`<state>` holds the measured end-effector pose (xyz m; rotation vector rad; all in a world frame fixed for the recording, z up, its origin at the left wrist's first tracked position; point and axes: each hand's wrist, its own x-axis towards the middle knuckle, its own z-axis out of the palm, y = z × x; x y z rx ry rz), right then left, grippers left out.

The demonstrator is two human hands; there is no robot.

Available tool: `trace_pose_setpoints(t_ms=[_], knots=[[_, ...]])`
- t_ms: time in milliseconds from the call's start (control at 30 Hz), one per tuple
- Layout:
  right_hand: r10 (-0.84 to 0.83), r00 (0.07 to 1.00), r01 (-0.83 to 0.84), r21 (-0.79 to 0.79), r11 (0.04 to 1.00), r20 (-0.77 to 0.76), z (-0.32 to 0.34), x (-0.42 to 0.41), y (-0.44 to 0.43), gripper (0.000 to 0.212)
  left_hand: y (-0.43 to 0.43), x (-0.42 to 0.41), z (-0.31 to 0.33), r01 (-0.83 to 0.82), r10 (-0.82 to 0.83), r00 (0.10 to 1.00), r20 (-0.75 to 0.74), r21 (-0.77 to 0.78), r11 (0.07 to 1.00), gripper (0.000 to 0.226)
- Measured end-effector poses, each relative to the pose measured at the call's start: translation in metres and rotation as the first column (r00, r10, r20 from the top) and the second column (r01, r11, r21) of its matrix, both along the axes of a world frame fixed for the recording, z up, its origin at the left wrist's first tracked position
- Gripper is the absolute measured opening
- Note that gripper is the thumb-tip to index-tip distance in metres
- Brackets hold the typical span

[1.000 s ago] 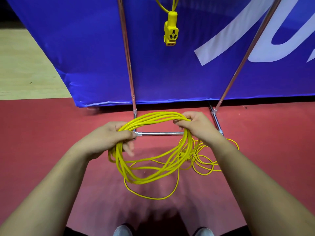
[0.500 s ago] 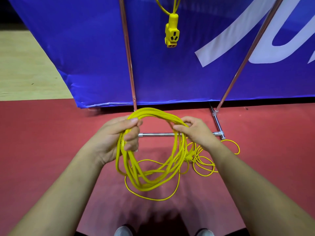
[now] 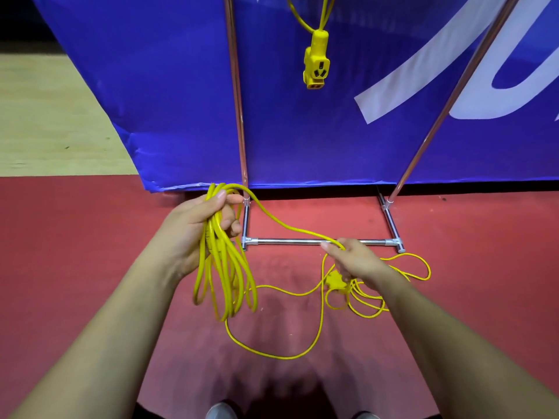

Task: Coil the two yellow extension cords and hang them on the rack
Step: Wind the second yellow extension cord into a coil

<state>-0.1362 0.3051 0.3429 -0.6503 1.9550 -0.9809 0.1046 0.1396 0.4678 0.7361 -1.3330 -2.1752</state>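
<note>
My left hand [image 3: 198, 226] grips a bundle of loops of a yellow extension cord [image 3: 225, 267]; the loops hang down from it above the red floor. A single strand runs from the bundle to my right hand [image 3: 355, 261], which pinches it low over the rack's base bar. Under that hand lie the cord's yellow plug [image 3: 335, 281] and loose turns of cord [image 3: 393, 285] on the floor. A second yellow cord's socket end [image 3: 316, 66] dangles from above between the uprights of the metal rack [image 3: 317, 241].
A blue banner [image 3: 169, 95] stands behind the rack's two chrome uprights. Red mat covers the floor here; pale wooden flooring [image 3: 45, 122] lies at the far left. The tips of my shoes [image 3: 220, 411] show at the bottom edge.
My hands have parted: the left one swung the gathered loops left and let them hang, while the right slid down and right along a single strand toward the loose cord on the floor.
</note>
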Motion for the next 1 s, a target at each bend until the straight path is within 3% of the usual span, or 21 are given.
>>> trace_pose_setpoints(t_ms=[100, 200, 267, 333, 433, 533, 633, 700, 767, 933, 1000], knots=[[0.05, 0.965, -0.057, -0.017, 0.998, -0.259, 0.021, 0.017, -0.02, 0.025, 0.001, 0.001, 0.002, 0.0, -0.002, 0.999, 0.044, 0.048, 0.999, 0.019], [0.343, 0.801, -0.346, 0.087, 0.934, -0.491, 0.047, 0.027, -0.023, 0.009, 0.004, 0.001, 0.001, 0.055, -0.057, 0.993, 0.108, 0.026, 0.998, 0.013], [0.562, 0.721, -0.549, 0.16, 0.82, -0.404, 0.071, 0.033, -0.019, 0.01, 0.008, -0.002, -0.001, 0.132, -0.126, 0.98, 0.157, -0.028, 0.991, 0.011], [0.657, 0.722, -0.658, 0.077, 0.749, -0.218, 0.099, 0.042, -0.015, 0.009, 0.015, -0.007, -0.006, 0.233, -0.208, 0.953, 0.218, -0.092, 0.968, 0.013], [0.55, 0.827, -0.562, -0.129, 0.817, -0.119, 0.12, 0.049, -0.016, 0.015, 0.031, -0.013, -0.016, 0.415, -0.357, 0.877, 0.322, -0.134, 0.9, 0.022], [0.373, 0.928, -0.358, -0.306, 0.882, -0.01, 0.116, 0.048, -0.021, 0.01, 0.038, -0.015, -0.015, 0.491, -0.437, 0.844, 0.312, -0.12, 0.863, 0.019], [0.305, 0.951, -0.262, -0.382, 0.886, 0.056, 0.103, 0.035, -0.02, 0.01, 0.033, -0.016, -0.011, 0.32, -0.313, 0.942, 0.122, -0.041, 0.947, 0.014], [0.326, 0.945, -0.297, -0.352, 0.888, 0.023, 0.089, 0.023, -0.014, 0.004, 0.027, -0.015, -0.007, 0.193, -0.195, 0.981, 0.005, 0.106, 0.975, 0.016], [0.306, 0.952, -0.286, -0.305, 0.908, 0.019, 0.073, 0.014, -0.006, 0.003, 0.022, -0.013, -0.003, 0.158, -0.157, 0.987, -0.023, 0.16, 0.974, 0.017], [0.054, 0.995, -0.016, -0.428, 0.903, 0.078, 0.07, 0.008, -0.007, 0.006, 0.021, -0.005, -0.004, 0.287, -0.298, 0.936, 0.187, 0.085, 0.954, 0.011], [0.015, 1.0, -0.009, -0.444, 0.896, 0.009, 0.079, 0.008, -0.01, 0.012, 0.023, -0.005, -0.005, 0.292, -0.303, 0.917, 0.26, 0.082, 0.953, 0.016]])
